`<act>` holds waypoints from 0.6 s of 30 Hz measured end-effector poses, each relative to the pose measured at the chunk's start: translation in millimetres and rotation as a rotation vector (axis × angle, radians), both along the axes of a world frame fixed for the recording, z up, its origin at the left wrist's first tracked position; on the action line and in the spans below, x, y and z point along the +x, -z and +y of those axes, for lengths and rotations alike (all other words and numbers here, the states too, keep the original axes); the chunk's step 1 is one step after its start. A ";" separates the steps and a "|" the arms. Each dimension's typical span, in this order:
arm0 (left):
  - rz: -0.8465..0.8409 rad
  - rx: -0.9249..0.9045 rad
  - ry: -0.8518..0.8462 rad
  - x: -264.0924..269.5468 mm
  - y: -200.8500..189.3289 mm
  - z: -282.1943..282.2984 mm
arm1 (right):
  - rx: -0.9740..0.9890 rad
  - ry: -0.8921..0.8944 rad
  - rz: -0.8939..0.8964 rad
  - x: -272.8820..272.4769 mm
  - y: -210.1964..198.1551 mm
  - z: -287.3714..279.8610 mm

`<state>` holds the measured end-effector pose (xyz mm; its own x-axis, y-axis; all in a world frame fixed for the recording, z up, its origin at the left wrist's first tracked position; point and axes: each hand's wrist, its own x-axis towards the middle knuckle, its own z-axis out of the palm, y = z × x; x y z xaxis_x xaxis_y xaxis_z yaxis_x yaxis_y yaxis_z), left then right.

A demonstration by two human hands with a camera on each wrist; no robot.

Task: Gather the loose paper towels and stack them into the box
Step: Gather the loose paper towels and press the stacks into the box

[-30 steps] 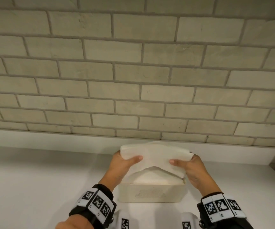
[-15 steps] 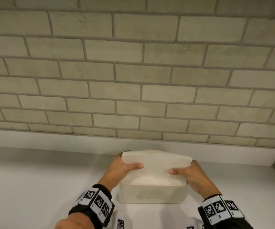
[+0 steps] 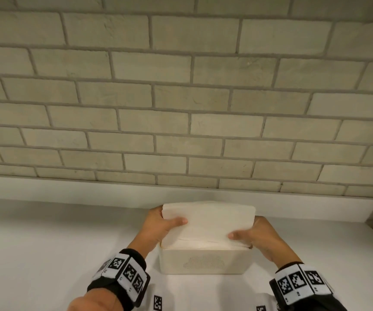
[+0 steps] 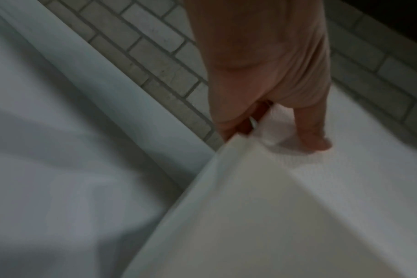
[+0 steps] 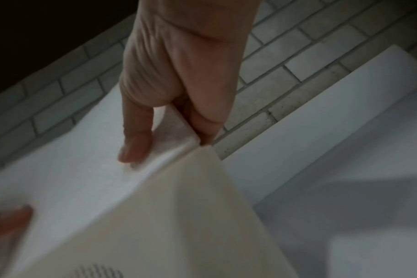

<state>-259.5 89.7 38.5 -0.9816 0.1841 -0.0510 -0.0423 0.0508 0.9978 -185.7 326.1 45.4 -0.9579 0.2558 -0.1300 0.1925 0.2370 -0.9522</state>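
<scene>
Paper towels (image 3: 208,223) hide the fingers behind; box (image 3: 203,261) interior hidden.

The head camera looks forward and down from above the counter (image 3: 46,243), facing the brick wall (image 3: 181,97) at the far side. The left wrist camera sits very near the left hand (image 4: 262,75) and looks along it toward the wall. The right wrist camera does the same along the right hand (image 5: 183,65). All three views share the box (image 3: 203,261) and the paper towels (image 3: 210,223).
</scene>
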 end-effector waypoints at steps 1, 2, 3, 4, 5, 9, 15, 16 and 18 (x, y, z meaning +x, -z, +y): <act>0.047 -0.023 -0.022 0.4 -6.2 -1.7 | -0.011 0.028 0.036 1.0 -4.9 0.8; 0.135 -0.083 -0.050 0.6 -14.4 -3.4 | -0.029 0.058 0.096 2.3 -12.5 0.7; 0.246 -0.170 -0.074 0.8 -24.1 -4.2 | -0.026 0.086 0.165 3.6 -21.3 -1.3; 0.363 -0.262 -0.071 2.8 -37.0 -3.2 | 0.018 0.094 0.229 4.6 -31.3 -5.8; 0.466 -0.342 -0.031 6.5 -51.1 0.3 | 0.104 0.085 0.277 5.5 -41.7 -13.5; 0.546 -0.382 0.215 19.7 -82.8 23.2 | 0.388 -0.016 0.484 9.4 -71.4 -51.6; 0.206 0.388 0.105 14.3 -69.3 28.4 | 0.329 -0.065 0.184 5.8 -51.9 -37.4; 0.153 0.527 0.104 12.7 -63.1 30.4 | 0.353 -0.111 0.077 5.8 -44.0 -35.0; 0.065 0.732 0.111 10.4 -50.3 33.7 | 0.334 -0.098 -0.037 6.5 -32.6 -30.7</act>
